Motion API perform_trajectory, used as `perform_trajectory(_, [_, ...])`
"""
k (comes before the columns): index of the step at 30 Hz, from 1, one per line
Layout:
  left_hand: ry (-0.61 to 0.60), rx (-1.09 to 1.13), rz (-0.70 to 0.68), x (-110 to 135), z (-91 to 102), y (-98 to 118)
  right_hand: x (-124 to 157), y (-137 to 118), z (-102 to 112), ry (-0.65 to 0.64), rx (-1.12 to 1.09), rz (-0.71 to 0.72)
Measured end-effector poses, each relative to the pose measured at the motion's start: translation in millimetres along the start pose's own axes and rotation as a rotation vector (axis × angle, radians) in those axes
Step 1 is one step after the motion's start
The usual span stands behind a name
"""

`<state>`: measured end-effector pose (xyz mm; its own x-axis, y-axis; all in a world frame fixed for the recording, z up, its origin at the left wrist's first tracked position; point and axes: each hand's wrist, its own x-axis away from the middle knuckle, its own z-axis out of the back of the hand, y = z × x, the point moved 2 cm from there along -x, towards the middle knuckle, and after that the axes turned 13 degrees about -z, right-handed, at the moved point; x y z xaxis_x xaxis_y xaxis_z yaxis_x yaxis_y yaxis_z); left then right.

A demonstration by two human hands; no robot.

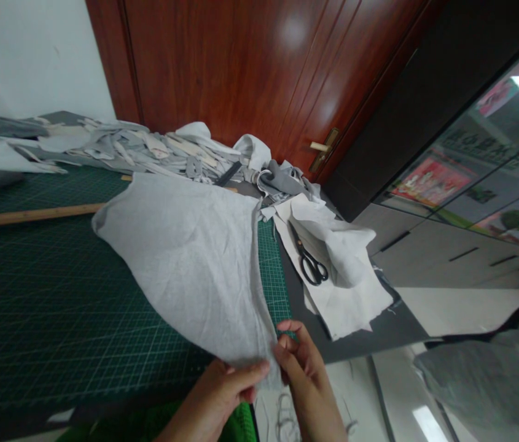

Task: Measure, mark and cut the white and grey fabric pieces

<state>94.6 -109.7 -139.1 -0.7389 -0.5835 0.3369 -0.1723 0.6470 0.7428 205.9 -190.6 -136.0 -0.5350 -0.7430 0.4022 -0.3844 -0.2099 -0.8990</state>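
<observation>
A pale grey piece of fabric (195, 258) lies across the green cutting mat, with a folded, seam-like band along its right edge. My left hand (222, 393) pinches the near edge of it, thumb on top. Close by on the right, my right hand (303, 374) grips the folded corner between thumb and fingers. The held corner reaches past the table's front edge. Beyond my right hand, black-handled scissors (313, 268) rest on white fabric pieces (355, 313).
A green gridded cutting mat (56, 294) covers much of the dark table. On it lies a wooden ruler (33, 216), partly under the fabric. Fabric scraps (148, 147) pile along the back by a brown door (222, 67). Cabinets (425, 245) stand right; grey fabric (494, 374) sits lower right.
</observation>
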Motion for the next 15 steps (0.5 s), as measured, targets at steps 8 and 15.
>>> perform_trajectory(8, [-0.025,-0.047,-0.053,-5,3.8,-10,16,0,3,-0.113,0.024,-0.046])
perform_trajectory(15, [-0.088,-0.123,-0.071,-8,5.5,-14,19,0,4,-0.032,-0.010,0.014])
